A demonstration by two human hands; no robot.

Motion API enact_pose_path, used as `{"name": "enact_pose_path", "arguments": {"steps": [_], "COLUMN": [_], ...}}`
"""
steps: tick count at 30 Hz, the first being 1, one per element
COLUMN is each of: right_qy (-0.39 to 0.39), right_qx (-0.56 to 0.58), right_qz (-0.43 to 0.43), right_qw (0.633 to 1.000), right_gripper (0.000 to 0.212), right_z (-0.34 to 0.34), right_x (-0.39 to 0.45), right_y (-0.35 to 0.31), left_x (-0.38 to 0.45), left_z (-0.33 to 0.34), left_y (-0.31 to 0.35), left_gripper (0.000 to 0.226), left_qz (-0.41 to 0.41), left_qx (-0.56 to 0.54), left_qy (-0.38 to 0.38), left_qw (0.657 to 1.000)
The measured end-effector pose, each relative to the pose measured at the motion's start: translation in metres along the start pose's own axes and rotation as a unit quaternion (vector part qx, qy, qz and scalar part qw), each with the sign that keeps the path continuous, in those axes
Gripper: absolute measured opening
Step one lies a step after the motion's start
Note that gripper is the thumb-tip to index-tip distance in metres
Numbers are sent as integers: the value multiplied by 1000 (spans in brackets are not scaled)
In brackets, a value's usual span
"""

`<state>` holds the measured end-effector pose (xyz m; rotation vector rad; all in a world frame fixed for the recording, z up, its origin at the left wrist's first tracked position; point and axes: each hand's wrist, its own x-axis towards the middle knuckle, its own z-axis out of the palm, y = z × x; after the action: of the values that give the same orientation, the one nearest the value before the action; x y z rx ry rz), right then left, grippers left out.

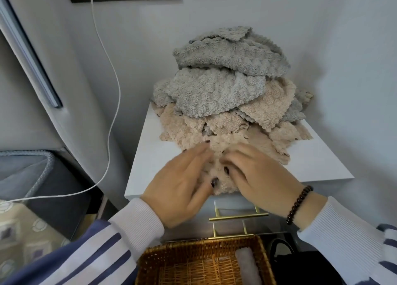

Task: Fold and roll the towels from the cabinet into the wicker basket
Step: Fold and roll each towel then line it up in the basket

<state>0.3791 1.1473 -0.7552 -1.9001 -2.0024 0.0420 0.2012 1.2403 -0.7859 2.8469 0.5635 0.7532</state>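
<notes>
A heap of fluffy towels sits on the white cabinet top: grey towels on top, beige ones underneath. One beige towel lies at the front edge. My left hand and my right hand press on it from either side, fingers curled into the fabric. Below, the wicker basket holds one pale rolled towel along its right side.
Brass drawer handles show on the cabinet front. A white cable hangs down the left wall. A grey fabric bin stands at the left. Walls close in behind and to the right.
</notes>
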Motion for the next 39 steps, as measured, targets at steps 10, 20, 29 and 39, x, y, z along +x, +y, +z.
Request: {"name": "enact_pose_path", "arguments": {"steps": [10,20,29,39], "right_qy": [-186,-164,-123,-53], "right_qx": [-120,13,82,151], "right_qz": [-18,19,95,181], "right_qw": [975,986,984,970], "right_gripper": [97,60,41,37], "right_z": [16,-8,-16,-17], "right_x": [-14,-19,-15,-1], "right_y": [18,7,18,33], "left_x": [-19,-22,-11,4], "left_z": [28,-6,0,7], "left_y": [-18,-22,-18,-6], "left_gripper": [82,24,35,45], "left_qz": [82,112,42,-159], "left_qx": [151,107,43,-125], "left_qy": [-48,25,-19,113], "left_qw": [984,988,998,973]}}
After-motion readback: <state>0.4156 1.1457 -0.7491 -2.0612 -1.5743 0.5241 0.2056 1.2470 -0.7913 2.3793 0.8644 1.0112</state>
